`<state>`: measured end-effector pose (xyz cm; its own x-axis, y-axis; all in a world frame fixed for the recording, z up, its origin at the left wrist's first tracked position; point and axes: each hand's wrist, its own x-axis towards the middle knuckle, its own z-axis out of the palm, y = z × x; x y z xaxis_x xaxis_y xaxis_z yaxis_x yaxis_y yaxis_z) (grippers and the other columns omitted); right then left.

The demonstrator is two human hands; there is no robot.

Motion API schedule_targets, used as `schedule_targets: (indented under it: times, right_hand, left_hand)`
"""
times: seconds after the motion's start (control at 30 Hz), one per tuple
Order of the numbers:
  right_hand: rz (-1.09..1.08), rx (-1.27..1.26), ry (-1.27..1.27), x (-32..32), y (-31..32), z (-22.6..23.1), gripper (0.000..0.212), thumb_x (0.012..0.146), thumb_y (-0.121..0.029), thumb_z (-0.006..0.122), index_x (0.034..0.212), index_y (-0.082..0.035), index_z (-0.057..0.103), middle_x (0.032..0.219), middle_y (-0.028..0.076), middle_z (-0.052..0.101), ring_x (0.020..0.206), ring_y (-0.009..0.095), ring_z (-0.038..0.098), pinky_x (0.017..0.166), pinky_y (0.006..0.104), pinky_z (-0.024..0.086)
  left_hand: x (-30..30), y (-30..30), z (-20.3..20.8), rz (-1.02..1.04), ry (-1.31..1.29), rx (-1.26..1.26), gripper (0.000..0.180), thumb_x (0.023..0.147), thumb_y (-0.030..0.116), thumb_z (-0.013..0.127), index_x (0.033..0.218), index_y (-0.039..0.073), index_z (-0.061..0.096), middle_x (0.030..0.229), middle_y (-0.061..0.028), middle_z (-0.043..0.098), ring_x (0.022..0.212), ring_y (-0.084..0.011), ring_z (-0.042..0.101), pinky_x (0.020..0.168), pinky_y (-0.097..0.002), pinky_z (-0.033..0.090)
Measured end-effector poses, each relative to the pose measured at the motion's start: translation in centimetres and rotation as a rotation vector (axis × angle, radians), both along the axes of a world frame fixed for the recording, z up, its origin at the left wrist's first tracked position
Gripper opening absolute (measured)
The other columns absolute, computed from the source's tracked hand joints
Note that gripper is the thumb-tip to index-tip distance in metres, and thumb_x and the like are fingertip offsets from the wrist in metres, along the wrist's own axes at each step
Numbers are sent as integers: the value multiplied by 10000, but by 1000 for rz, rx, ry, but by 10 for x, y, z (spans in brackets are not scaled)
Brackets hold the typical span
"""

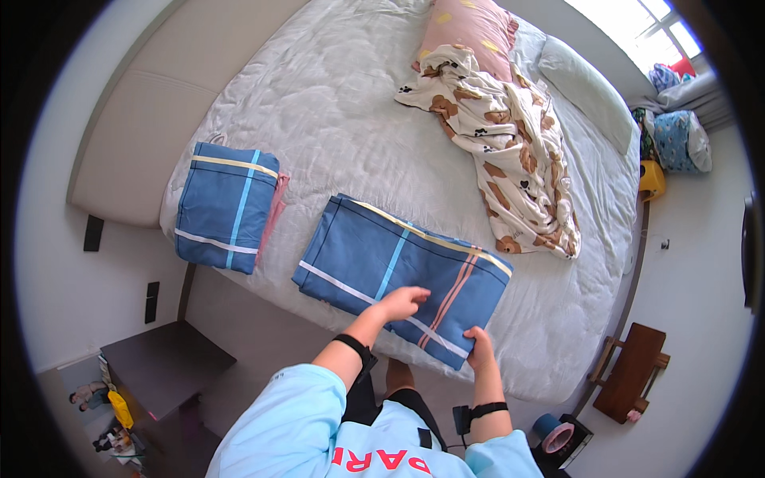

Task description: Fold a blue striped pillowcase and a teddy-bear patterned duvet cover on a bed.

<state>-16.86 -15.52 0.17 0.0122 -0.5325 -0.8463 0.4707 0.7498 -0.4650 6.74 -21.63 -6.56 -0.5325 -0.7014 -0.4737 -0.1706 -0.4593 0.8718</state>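
Observation:
A folded blue bed sheet (362, 259) with white, yellow, light-blue and pink stripes lies as a long rectangle at the near edge of the bed. My left hand (404, 303) is over its near middle part, fingers stretched toward the right, holding nothing. At the sheet's near right corner, my right hand (480, 348) grips the edge, thumb on top and fingers partly hidden beneath. Farther left lies a second folded blue bundle (217, 211) with like stripes, and pink cloth (273, 213) shows from under its right side.
The bed has a rumpled white cover (319, 103). A bear-print blanket (510, 151), a pink pillow (470, 32) and a pale pillow (590, 92) lie on its far right. A dark table (167, 362) stands at near left, a brown wooden stool (633, 373) at right.

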Motion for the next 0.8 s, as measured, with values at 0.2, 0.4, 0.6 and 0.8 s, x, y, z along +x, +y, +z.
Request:
schedule_targets:
  times: [0.2,0.4,0.6,0.8]
  right_hand:
    - [40,-21,77,5,19,15,492,602,-86,497,1080,28,482,960,104,537,854,243,531,785,337,449]
    - [44,-36,85,17,6,16,490,602,-83,491,1076,38,481,955,108,540,834,247,538,783,329,453]
    - [-22,-54,19,38,-8,26,464,607,-70,490,1055,54,486,966,143,555,854,264,564,800,351,467]
    - [273,-268,65,144,-59,45,305,662,5,536,966,26,521,870,90,571,820,187,553,752,311,463]
  left_hand:
    - [-35,-95,-15,-193,-330,-273,618,750,255,551,1311,60,383,1343,-220,352,1255,-329,334,1025,-376,295]
    - [-18,-98,-30,-325,-693,-319,689,852,436,450,1419,245,108,1482,-107,37,1361,-286,75,1056,-512,161]
    - [16,22,-25,-471,-612,-409,643,888,493,338,1408,150,180,1470,-119,116,1355,-286,113,1069,-490,117]
    - [93,94,-43,34,2,87,566,918,449,375,1358,98,316,1379,-90,333,1267,-254,318,1036,-404,256]
